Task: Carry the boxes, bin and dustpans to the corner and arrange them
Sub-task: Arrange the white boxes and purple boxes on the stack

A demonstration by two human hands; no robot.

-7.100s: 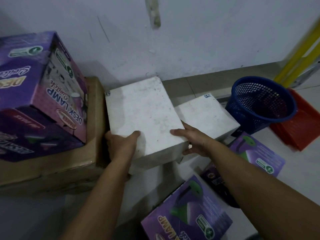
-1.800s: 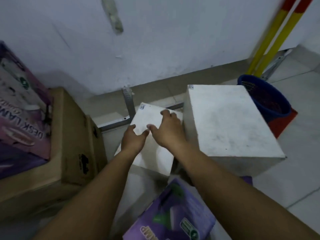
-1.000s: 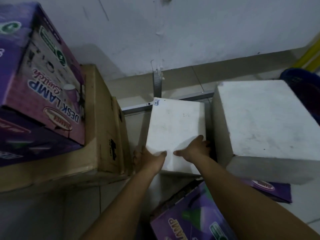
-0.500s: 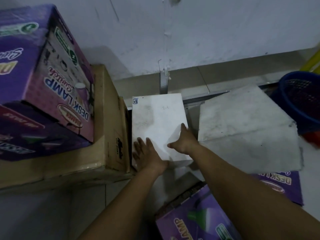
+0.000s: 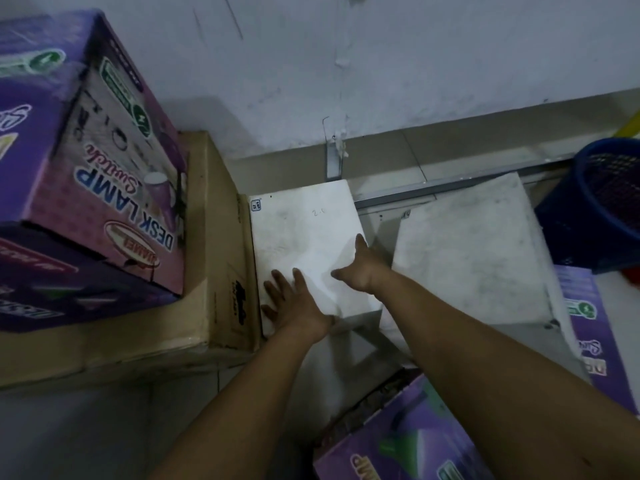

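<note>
Nearest the camera, at the bottom right, lies one purple desk lamp box (image 5: 398, 452), only partly in frame. Two bare forearms reach forward over it from the bottom edge.

The left hand (image 5: 294, 303) lies flat on the near left part of a small white box (image 5: 308, 244), fingers straight and spread apart, gripping nothing. The right hand (image 5: 360, 271) holds the same box at its right edge: the thumb lies across the top, while the fingers reach down the right side and cannot be seen.

This small white box sits on the floor with its left side touching a brown cardboard carton (image 5: 214, 258). Just to its right, apart by a narrow gap, stands a larger white box (image 5: 474, 247), which makes two white boxes. A second purple desk lamp box (image 5: 585, 323) lies flat at the right, partly under the larger white box.

On top of the brown carton, at the left, stand two more purple boxes: a darker one (image 5: 52, 282) below and a desk lamp box (image 5: 104, 133) on it, printed "DESK LAMP". That makes four purple boxes in view.

Farther back at the right edge stands one blue mesh bin (image 5: 599, 202), with a sliver of something red (image 5: 632, 275) beside its base. Behind everything, a metal rail (image 5: 450, 185) runs along the floor below the white wall (image 5: 381, 64).
</note>
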